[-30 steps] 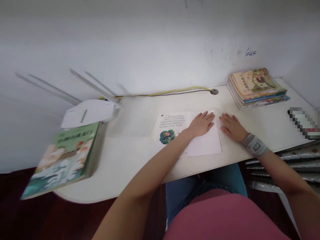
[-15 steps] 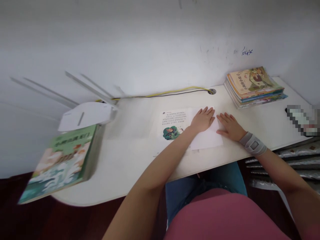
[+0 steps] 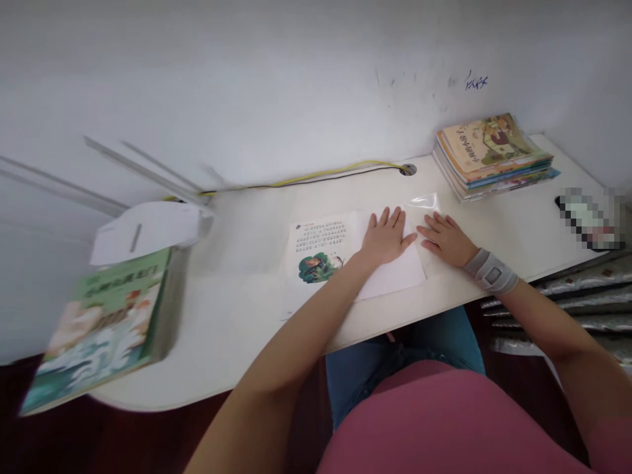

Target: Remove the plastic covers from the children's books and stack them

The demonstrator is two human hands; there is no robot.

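An opened booklet [image 3: 320, 247] lies on the white desk, showing a page with lines of text and a green picture beside a blank white page [image 3: 394, 276]. My left hand [image 3: 386, 238] rests flat on the blank page, fingers stretched out. Just right of the page edge, my right hand [image 3: 448, 242] lies palm down with its fingers apart; a grey wrist band [image 3: 492, 271] is around that wrist. A clear plastic sheet [image 3: 425, 201] shows a glossy corner above and between the hands. Another see-through sheet area [image 3: 241, 237] extends left of the printed page.
At the left are a green picture book [image 3: 106, 316] jutting past the desk edge and a white router [image 3: 143, 234] with long antennas. Yellow and black cables [image 3: 316, 176] run along the wall into a hole. A book stack [image 3: 494, 155] and a phone [image 3: 585, 220] sit right.
The view has shifted slightly, moving the scene left. My right fingers lie farther over the area beside the page, and the plastic's glossy corner now shows above them. Both hands stay flat.
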